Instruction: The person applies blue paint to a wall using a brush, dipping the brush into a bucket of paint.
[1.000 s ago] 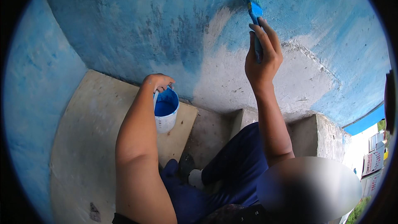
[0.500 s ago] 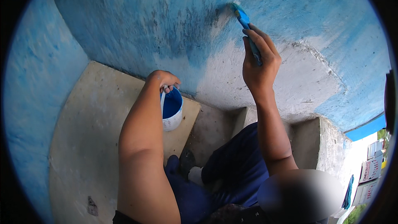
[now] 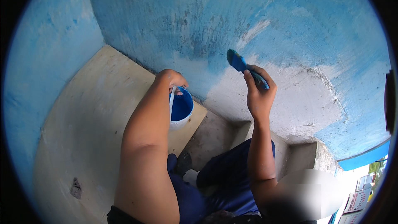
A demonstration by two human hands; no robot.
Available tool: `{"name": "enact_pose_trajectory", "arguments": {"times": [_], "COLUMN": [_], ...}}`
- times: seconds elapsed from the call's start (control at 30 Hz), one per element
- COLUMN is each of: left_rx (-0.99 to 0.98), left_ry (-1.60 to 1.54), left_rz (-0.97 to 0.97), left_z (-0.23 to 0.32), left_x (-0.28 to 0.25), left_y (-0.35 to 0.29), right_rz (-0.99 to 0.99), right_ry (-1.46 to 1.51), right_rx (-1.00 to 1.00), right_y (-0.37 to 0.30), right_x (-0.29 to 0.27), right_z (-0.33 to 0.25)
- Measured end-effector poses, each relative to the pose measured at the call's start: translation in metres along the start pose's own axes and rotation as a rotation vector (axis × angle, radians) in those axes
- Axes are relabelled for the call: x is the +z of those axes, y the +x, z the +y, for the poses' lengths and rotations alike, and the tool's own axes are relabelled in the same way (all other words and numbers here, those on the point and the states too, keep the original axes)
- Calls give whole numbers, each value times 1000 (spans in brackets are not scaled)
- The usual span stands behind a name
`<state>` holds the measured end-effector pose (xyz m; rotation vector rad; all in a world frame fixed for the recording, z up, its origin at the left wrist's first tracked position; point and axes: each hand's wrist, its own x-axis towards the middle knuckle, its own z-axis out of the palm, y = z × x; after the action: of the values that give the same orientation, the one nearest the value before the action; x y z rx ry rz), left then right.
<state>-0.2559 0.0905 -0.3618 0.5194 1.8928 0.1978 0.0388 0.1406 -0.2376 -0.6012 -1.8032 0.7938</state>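
Observation:
In my right hand [image 3: 261, 95] is a paintbrush [image 3: 237, 61] with blue paint over its bristles and handle. Its bristles point up and left, in front of the wall [image 3: 282, 25]; whether they touch it I cannot tell. The wall is streaked with blue, and a bare whitish patch [image 3: 286, 99] spreads behind and right of that hand. My left hand [image 3: 176, 81] is closed on the strap handle of a white bucket [image 3: 179, 123], its fingers at the rim. Blue paint [image 3: 181, 107] coats the inside of the bucket.
A beige slab [image 3: 95, 112] lies to the left under my left arm, with a dark spot [image 3: 76, 188] on it. Concrete steps [image 3: 304, 156] meet the wall at the right. Another blue wall [image 3: 49, 58] forms a corner at the left. Signs [image 3: 360, 199] show at the lower right.
The brush has come down and away from its higher place on the wall, with my right hand lower. My left hand still holds the bucket. The whole view has shifted somewhat.

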Motion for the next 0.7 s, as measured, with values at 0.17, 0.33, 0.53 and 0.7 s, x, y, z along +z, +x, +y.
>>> {"name": "enact_pose_trajectory", "arguments": {"times": [0.17, 0.33, 0.53, 0.7], "left_rx": [217, 208, 92, -13], "left_ry": [103, 104, 171, 285], "left_rz": [242, 297, 413, 338], "left_z": [-25, -79, -93, -99], "left_x": [-15, -25, -5, 6], "left_y": [-31, -11, -34, -39], "right_rz": [-152, -192, -285, -294], "right_ry": [95, 226, 35, -12], "right_rx": [238, 417, 313, 156], "right_y": [-64, -133, -155, -165], "right_x": [40, 108, 140, 142], "right_z": [51, 99, 118, 118]}}
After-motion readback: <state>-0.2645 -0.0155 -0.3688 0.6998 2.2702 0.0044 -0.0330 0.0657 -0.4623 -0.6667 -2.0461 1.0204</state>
